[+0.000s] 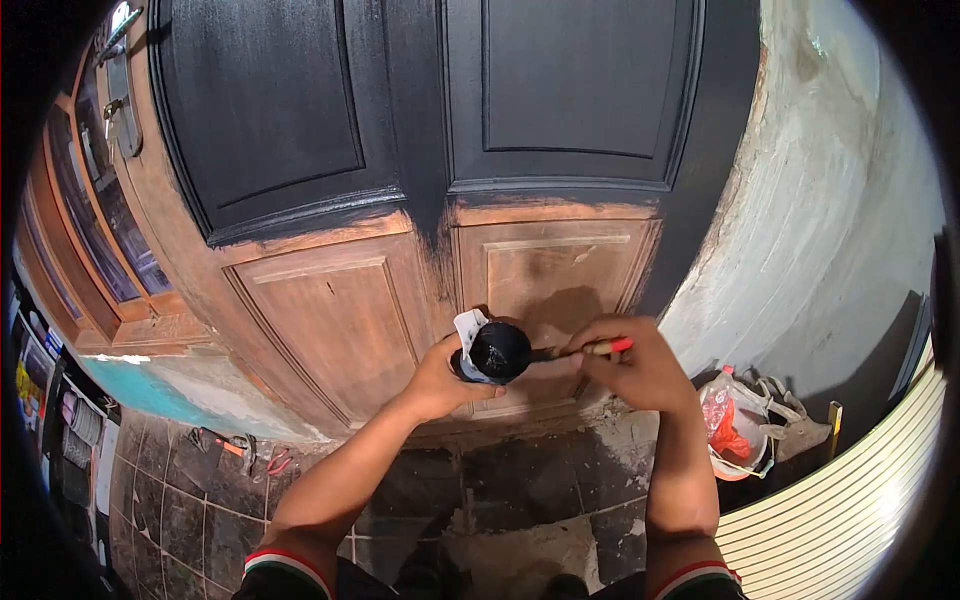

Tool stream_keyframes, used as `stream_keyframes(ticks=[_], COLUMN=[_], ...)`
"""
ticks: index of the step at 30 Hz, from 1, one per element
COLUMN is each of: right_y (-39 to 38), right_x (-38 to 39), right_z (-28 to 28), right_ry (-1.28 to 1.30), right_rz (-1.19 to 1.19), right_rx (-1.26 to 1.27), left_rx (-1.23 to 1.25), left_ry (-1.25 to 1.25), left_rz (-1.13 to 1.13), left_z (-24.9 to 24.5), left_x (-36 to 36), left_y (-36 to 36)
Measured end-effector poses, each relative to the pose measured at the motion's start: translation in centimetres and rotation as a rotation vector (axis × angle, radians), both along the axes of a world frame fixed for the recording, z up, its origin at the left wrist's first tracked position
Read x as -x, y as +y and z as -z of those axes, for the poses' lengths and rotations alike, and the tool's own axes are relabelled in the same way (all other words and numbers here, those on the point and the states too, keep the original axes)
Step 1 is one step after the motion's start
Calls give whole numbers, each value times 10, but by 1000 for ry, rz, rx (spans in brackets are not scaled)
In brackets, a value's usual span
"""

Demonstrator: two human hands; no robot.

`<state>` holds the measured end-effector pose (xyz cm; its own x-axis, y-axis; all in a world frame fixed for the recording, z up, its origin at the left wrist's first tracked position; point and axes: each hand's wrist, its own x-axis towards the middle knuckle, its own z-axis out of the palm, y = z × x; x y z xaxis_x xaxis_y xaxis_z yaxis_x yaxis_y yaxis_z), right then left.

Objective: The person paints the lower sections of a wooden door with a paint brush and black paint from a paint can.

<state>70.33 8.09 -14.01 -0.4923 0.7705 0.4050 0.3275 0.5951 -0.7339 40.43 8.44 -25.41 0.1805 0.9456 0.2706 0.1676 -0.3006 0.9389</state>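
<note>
My left hand (435,383) is wrapped round a small cup of black paint (500,352), with a torn white label or paper (469,327) at its rim. In my right hand (640,368) is a paintbrush (608,347) with a red-tipped handle, its dark bristle end at the cup's right rim. Whether the bristles touch the paint is hard to make out. Behind the cup stands a panelled wooden door (335,300). Its upper panels are coated black, while the lower panels show bare brown wood with rough black strokes along the border.
A white bucket (757,450) holding a red plastic bag stands at the right wall. Beside it lies a ribbed cream panel (850,490). Pliers (279,461) and other tools rest on the dark tiled floor (180,510). A cluttered shelf (75,430) is at left.
</note>
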Motion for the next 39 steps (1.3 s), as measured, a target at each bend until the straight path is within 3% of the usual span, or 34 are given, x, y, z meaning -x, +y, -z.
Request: stream_keyframes(ticks=[5, 11, 14, 17, 20, 22, 24, 27, 29, 32, 33, 35, 39], right_y=[12, -4, 9, 16, 2, 48, 54, 52, 54, 33, 24, 1, 6], right_x=[-4, 50, 89, 99, 68, 27, -5, -20, 3, 70, 96, 141, 134], right_z=[2, -8, -1, -1, -19, 6, 4, -4, 0, 23, 24, 16, 6], right_ry=[437, 588, 632, 656, 707, 711, 860, 664, 540, 268, 278, 409, 612], right_rz=[152, 297, 302, 326, 493, 568, 712, 1012, 920, 632, 421, 225, 301], right_rx=[-20, -246, -478, -421, -90, -563, -577, -848, -1004, -875, -838, -927, -833], left_rx=[48, 54, 69, 112, 92, 75, 76, 63, 64, 81, 87, 84, 95], left_ry=[-141, -80, -52, -80, -13, 19, 9, 13, 48, 67, 65, 127, 59], left_rz=[8, -11, 19, 79, 80, 76, 79, 84, 82, 105, 114, 137, 122], left_z=[-1, 12, 22, 17, 12, 11, 11, 17, 17, 28, 32, 30, 34], left_x=[0, 3, -1, -7, -3, -1, 3, 7, 3, -4, -7, -10, -15], left_y=[-1, -1, -1, -9, -15, -17, -19, -19, -21, -21, -21, -24, -26])
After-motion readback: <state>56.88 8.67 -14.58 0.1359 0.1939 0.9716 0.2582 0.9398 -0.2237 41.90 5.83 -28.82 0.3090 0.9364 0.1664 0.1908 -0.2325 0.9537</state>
